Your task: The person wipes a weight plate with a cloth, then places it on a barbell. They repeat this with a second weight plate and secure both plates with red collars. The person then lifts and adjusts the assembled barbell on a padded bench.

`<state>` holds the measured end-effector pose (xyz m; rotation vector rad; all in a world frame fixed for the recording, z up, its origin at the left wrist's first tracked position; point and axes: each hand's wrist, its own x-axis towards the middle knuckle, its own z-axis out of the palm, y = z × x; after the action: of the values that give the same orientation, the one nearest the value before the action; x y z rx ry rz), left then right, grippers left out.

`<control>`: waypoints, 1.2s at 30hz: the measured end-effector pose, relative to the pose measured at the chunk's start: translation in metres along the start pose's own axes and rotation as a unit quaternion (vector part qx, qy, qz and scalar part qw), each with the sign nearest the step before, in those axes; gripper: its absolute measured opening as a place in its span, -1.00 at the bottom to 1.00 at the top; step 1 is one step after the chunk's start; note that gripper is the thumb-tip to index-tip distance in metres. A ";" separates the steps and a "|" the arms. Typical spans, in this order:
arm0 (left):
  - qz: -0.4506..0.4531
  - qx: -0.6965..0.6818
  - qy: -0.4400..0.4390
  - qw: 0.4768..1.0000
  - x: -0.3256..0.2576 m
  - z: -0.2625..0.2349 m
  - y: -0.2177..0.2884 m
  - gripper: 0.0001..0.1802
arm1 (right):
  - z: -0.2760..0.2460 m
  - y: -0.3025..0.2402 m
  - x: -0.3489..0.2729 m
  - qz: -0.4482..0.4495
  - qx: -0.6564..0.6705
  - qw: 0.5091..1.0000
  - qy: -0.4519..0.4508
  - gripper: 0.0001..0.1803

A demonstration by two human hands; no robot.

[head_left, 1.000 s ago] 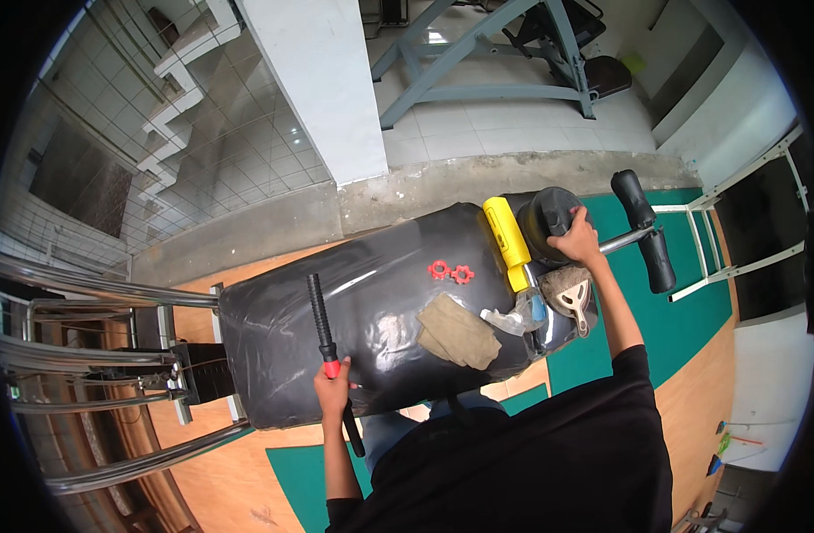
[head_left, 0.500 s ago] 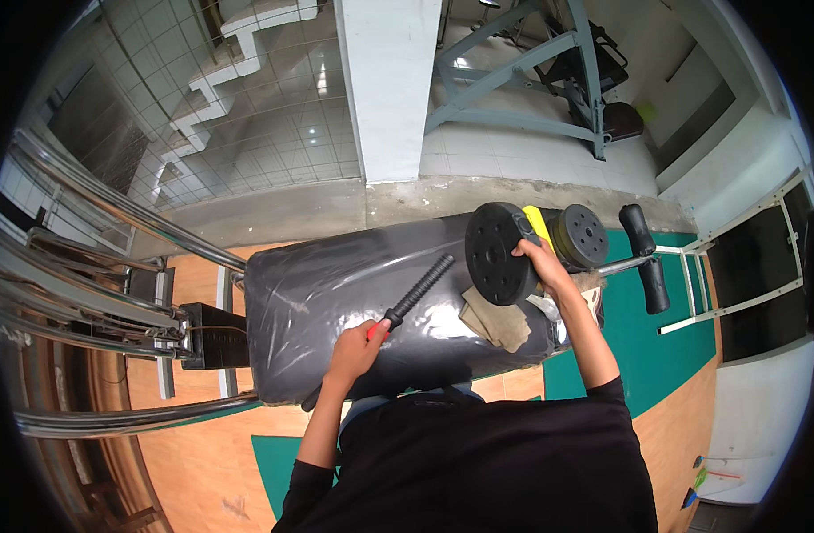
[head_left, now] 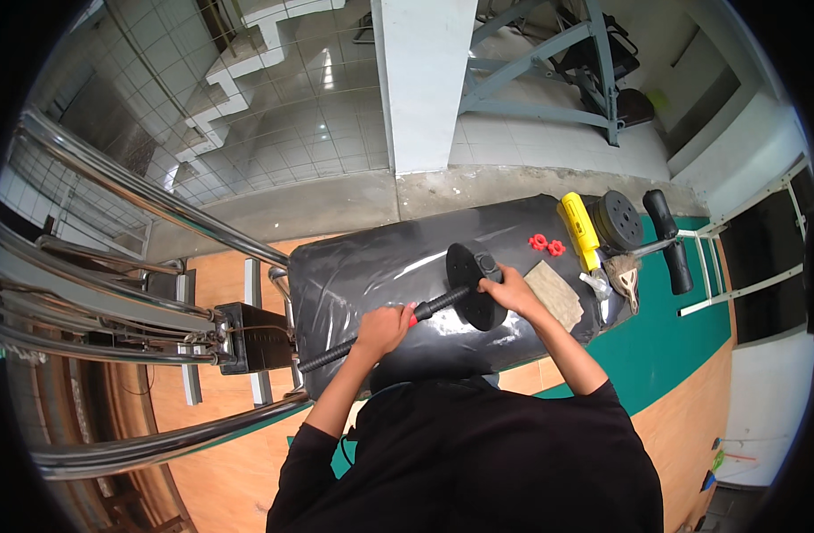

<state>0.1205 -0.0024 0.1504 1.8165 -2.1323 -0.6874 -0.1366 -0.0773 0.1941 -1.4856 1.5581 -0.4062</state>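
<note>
My left hand [head_left: 385, 329] is closed round the middle of a black threaded dumbbell bar [head_left: 331, 354], beside a red part on its grip. The bar slants up to the right, and its far end meets the middle of a black weight plate [head_left: 463, 264]. Whether the end has gone into the plate's hole, I cannot tell. My right hand [head_left: 511, 291] grips that plate from its right side, holding it tilted on edge above the black padded bench [head_left: 371, 275]. Two red star-shaped nuts [head_left: 546, 244] lie on the bench beyond my right hand.
Right of my right hand lie a beige cloth [head_left: 555, 295], a yellow plastic object [head_left: 578, 233], several stacked black plates [head_left: 618, 220] and a brush [head_left: 622, 277]. A padded roller [head_left: 667, 240] stands at the bench's right end. Chrome rails [head_left: 158, 209] and a weight block [head_left: 256, 338] flank the left.
The plate has come left and down in my right hand to meet the bar's end, uncovering the red nuts. My view has shifted, so the bench sits further right.
</note>
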 end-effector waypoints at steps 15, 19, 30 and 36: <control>0.013 -0.021 -0.053 0.998 0.065 0.083 0.004 -0.50 | 0.073 0.043 -0.051 -0.032 0.030 0.995 0.088 -0.15; -0.005 -0.009 -0.003 1.000 0.071 0.095 -0.015 -0.52 | 0.071 0.043 -0.048 -0.020 0.102 0.994 0.042 -0.08; -0.036 0.063 0.059 0.996 0.060 0.104 -0.034 -0.60 | -0.086 0.071 -0.040 -0.133 0.164 0.969 0.129 -0.60; -0.023 0.054 0.019 0.998 0.062 0.108 -0.031 -0.62 | -0.249 0.231 0.043 -0.033 -0.080 0.936 0.343 -0.43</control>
<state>0.0830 -0.0460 0.0354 1.9225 -2.1487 -0.5538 -0.4650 -0.1514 0.1330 -1.6161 2.1205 -0.9316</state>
